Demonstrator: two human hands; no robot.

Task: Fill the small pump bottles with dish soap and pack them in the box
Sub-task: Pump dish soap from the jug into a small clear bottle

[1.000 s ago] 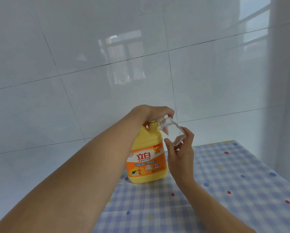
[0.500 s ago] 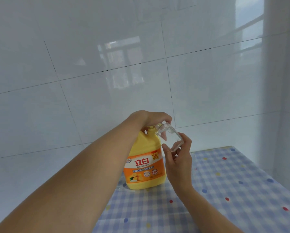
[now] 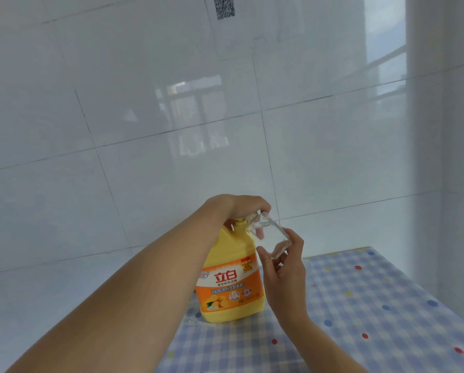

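A big yellow dish soap jug with an orange label stands on the checked tablecloth. My left hand sits curled over the jug's pump top, which it hides. My right hand holds a small clear square bottle by its base, between thumb and fingertips. The bottle is tilted, with its open neck up against the jug's spout under my left hand. No soap level can be made out inside the clear bottle. No box is in view.
The table stands against a white tiled wall, with its far edge just behind the jug. A wall corner and a window reflection lie to the right. A paper with a QR code hangs high on the wall.
The view has tilted upward, so jug and hands appear lower in the picture. Both hands keep the same hold on the pump and the small bottle.
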